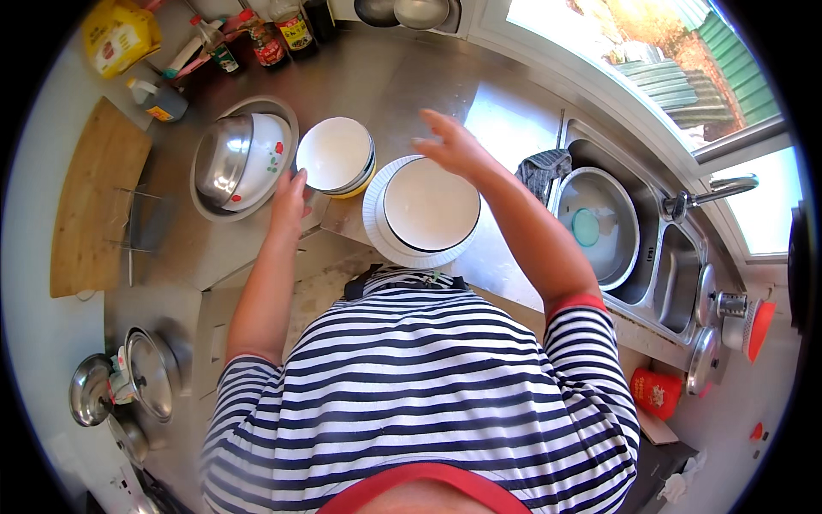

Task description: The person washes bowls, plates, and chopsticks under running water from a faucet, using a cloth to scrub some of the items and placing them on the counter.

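Observation:
My left hand (pixel 293 196) is at the left side of a stack of bowls (pixel 334 155), between it and a wide metal basin (pixel 276 106); whether its fingers touch the stack I cannot tell. In the basin lie a steel bowl (pixel 225 157) and a white enamel basin with red flowers (pixel 264 160), both tilted. My right hand (pixel 446 146) is spread, palm down, above the back right rim of a large white bowl (pixel 431 204), with nothing seen in it. That bowl sits on a white plate with a ribbed rim (pixel 379 221), close before my body.
On the right, a steel sink (pixel 581 144) holds a basin of water (pixel 632 241) with a green dish (pixel 585 227). A grey cloth (pixel 544 168) hangs at its edge. Sauce bottles (pixel 264 45) stand at the back left, a wooden cutting board (pixel 96 212) at the left wall.

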The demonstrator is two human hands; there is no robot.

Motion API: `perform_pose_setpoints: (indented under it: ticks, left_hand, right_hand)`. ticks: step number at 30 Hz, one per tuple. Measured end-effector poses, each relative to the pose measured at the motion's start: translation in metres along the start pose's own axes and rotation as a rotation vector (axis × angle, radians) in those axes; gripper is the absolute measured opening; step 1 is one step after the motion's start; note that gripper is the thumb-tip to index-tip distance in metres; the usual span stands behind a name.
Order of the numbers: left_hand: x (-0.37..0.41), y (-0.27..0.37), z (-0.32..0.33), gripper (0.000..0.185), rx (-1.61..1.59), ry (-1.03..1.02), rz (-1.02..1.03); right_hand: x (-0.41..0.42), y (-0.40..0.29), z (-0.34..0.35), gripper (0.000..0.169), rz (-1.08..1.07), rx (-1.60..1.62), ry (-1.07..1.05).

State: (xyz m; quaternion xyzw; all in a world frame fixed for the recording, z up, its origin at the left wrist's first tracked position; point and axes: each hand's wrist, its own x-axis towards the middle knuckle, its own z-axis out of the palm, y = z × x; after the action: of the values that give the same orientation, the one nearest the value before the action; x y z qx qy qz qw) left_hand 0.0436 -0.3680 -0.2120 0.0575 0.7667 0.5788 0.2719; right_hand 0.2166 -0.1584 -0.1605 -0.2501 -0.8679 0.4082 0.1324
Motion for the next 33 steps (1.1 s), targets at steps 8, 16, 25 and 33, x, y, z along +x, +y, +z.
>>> perform_pose_setpoints:
  ticks: [8, 16, 25, 33]
  left_hand:
    - [0.037, 0.012, 0.009, 0.024, 0.442, -0.138, 0.144]
    - [0.054, 0.013, 0.006, 0.025, 0.642, -0.021, 0.55]
    - [0.037, 0.071, -0.001, 0.032, 0.709, 0.011, 0.782]
    - [-0.042, 0.097, 0.024, 0.047, -0.219, -0.474, 0.264]
  right_hand:
    - [0.077, -0.038, 0.065, 0.046, 0.211, -0.444, -0.357]
    - [0.089, -0.024, 0.083, 0.029, 0.085, -0.392, -0.145]
    - [0.078, -0.044, 0.063, 0.025, 0.126, -0.087, -0.078]
    - [0.018, -0.064, 0.004, 0.034, 0.311, 0.33, -0.074]
